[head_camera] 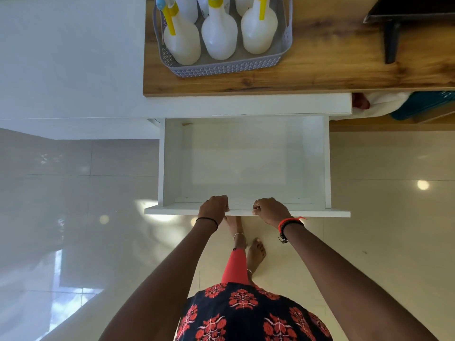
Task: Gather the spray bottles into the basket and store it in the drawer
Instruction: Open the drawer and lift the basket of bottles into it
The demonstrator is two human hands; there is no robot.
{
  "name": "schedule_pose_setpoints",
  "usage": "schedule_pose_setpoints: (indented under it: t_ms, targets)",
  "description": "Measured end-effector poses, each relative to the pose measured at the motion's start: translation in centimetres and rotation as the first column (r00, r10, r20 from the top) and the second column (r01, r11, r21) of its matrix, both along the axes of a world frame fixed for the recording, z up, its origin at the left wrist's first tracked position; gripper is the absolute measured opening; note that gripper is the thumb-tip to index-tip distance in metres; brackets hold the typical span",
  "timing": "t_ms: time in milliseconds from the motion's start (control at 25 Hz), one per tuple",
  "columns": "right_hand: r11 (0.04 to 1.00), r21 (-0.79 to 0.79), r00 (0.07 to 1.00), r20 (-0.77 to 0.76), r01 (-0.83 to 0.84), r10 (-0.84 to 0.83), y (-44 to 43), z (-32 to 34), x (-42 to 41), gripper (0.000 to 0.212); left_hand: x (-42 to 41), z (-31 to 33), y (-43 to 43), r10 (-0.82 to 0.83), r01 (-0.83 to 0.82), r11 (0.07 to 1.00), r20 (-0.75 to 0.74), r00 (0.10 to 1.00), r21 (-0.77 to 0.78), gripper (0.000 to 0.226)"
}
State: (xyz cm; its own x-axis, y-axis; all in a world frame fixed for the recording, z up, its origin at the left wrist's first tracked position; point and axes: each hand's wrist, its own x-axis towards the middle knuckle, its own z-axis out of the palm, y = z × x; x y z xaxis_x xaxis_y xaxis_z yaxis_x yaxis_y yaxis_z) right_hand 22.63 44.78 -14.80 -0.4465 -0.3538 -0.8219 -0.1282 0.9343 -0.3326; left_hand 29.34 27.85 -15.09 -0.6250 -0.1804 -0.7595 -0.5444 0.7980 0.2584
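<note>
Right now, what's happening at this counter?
A person's left grip and right grip both hold the front edge of the white drawer, which is pulled out and empty. The grey perforated plastic basket sits on the brown wooden countertop above it, holding white plastic spray bottles with yellow triggers. It is not yet in the drawer.

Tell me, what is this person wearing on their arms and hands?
No sleeves are in view. The left hand has a thin black band at its wrist. The right hand wears a slim ring, with a red thread and a dark beaded bracelet at the wrist.
</note>
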Motion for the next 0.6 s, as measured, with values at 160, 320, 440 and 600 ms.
schedule_pose_setpoints:
  t_ms: [160, 320, 440, 600]
  targets:
    - [0.999, 0.019, 0.999, 0.025, -0.041, 0.040, 0.8, -0.1, 2.2, 0.027, 2.6, -0.2, 0.7, 0.001, -0.001, 1.000, 0.028, 1.000, 0.019, 0.011]
    - [0.998, 0.021, 0.998, 0.031, -0.051, 0.050, 1.5, -0.1, 4.0, 0.028, 4.8, -0.1, 1.7, 0.017, -0.018, 0.999, 0.007, 1.000, 0.029, 0.011]
    - [1.000, -0.001, 1.000, 0.016, -0.015, 0.015, 1.9, -0.1, 4.4, 0.029, 5.3, 0.0, 1.8, 0.052, -0.051, 0.998, -0.030, 0.998, 0.034, 0.010]
    - [1.000, -0.009, 0.999, 0.033, -0.026, 0.026, 1.8, 0.0, 4.4, 0.031, 5.2, 0.4, 1.5, 0.068, -0.068, 0.994, -0.008, 0.998, 0.080, 0.014]
